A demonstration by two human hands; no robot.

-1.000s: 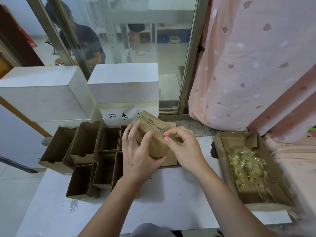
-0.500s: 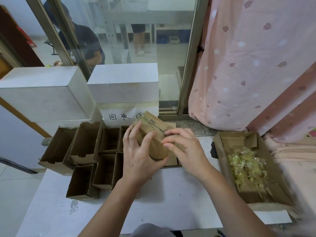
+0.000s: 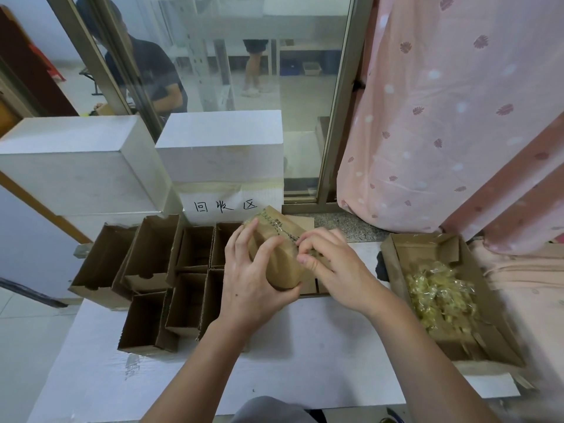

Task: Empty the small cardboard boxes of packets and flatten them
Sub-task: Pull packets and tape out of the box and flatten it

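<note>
Brown cardboard fills the middle of the table (image 3: 305, 361): the left hand (image 3: 250, 285) is wrapped around a small sealed box (image 3: 276, 254), holding it up just above the open, emptied boxes (image 3: 158, 270) that lie to its left, while the right hand (image 3: 338, 270) pinches at the clear tape along the box's top edge. This looks like the opening step, before any packets come out. Next the tape must be peeled free, then the box tipped over the tray (image 3: 393, 254) of loose packets (image 3: 439, 297) to the right of the right hand.
</note>
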